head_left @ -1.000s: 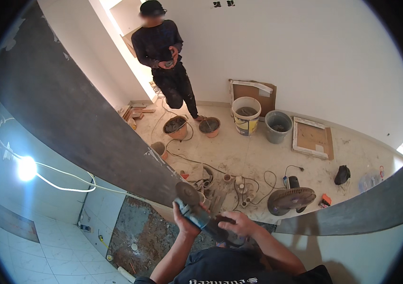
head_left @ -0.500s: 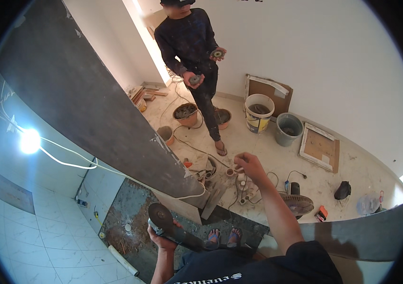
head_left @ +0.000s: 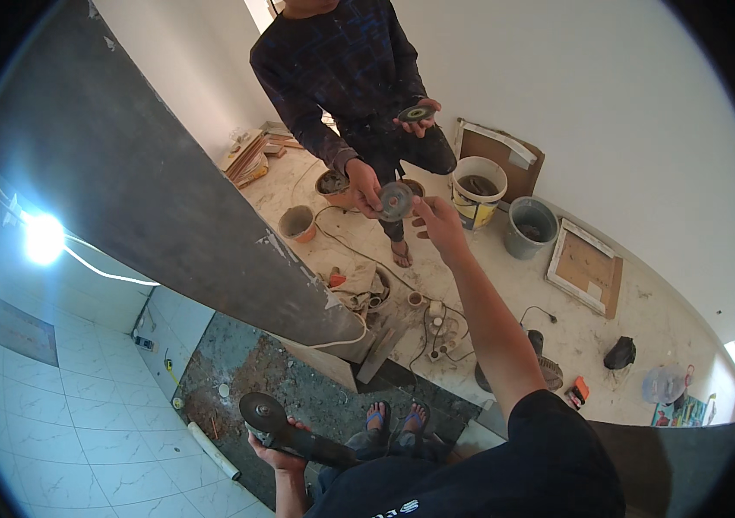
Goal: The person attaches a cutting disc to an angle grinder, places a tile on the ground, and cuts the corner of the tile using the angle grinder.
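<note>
Low on the left, my left hand (head_left: 279, 457) is wrapped round an angle grinder (head_left: 311, 445), whose dark round disc (head_left: 262, 413) faces up. My right hand (head_left: 442, 228) is stretched forward, its fingertips closed at the right rim of a grey grinder disc (head_left: 396, 200). A co-worker's hand (head_left: 365, 186) still grips the same disc from its left side. In the co-worker's other hand (head_left: 420, 127) lies a second disc (head_left: 416, 114), dark with a greenish ring round its centre.
Buckets (head_left: 530, 229) stand along the white wall. A grey partition (head_left: 169, 181) slants across the left, above white tiles (head_left: 117, 440) and a lit lamp (head_left: 44, 239). Cables (head_left: 359, 250), a fan (head_left: 549, 371) and a framed board (head_left: 583, 268) lie about the floor.
My right hand has reached forward to the grey disc. The co-worker has come closer and held that disc out towards me. The grinder has shifted slightly left and down in view.
</note>
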The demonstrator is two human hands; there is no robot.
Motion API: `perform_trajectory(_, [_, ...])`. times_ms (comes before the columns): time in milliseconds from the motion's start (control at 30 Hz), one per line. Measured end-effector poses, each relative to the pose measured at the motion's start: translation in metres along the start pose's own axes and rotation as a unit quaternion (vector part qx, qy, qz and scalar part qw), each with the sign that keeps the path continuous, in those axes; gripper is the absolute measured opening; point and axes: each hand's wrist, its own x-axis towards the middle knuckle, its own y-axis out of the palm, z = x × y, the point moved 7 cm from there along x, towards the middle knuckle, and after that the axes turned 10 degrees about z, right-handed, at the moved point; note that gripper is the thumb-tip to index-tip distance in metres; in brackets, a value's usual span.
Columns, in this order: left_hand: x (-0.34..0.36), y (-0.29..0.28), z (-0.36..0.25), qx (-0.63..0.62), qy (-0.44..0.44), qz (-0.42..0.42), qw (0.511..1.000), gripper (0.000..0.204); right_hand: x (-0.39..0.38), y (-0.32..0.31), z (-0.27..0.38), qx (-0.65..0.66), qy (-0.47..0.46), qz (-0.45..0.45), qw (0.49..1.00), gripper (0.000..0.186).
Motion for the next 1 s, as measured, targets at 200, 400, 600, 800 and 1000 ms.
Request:
perform_trajectory(200, [-0.002, 0.006, 0.009, -0.010, -0.014, -0.006, 1.000, 0.083, -0.003, -0.014, -0.010, -0.028, 0.000, 0.007, 1.000, 0.022])
perform_trajectory(400, [0.003, 0.022, 0.020, 0.006, -0.027, 0.015, 0.999, 0.084, -0.050, -0.032, 0.008, 0.015, -0.022, -0.002, 1.000, 0.019])
perform_trajectory(600, [0.007, 0.038, 0.029, 0.021, -0.042, 0.066, 0.997, 0.087, -0.102, -0.035, 0.035, 0.077, -0.058, 0.036, 0.995, 0.016])
perform_trajectory(800, [0.011, 0.052, 0.035, 0.025, -0.044, 0.108, 0.993, 0.088, -0.143, -0.015, 0.063, 0.101, -0.040, 0.132, 0.985, 0.022])
perform_trajectory(1000, [0.008, 0.074, 0.028, 0.021, -0.008, 0.183, 0.983, 0.086, -0.170, 0.017, 0.089, 0.104, -0.054, 0.207, 0.971, 0.023])
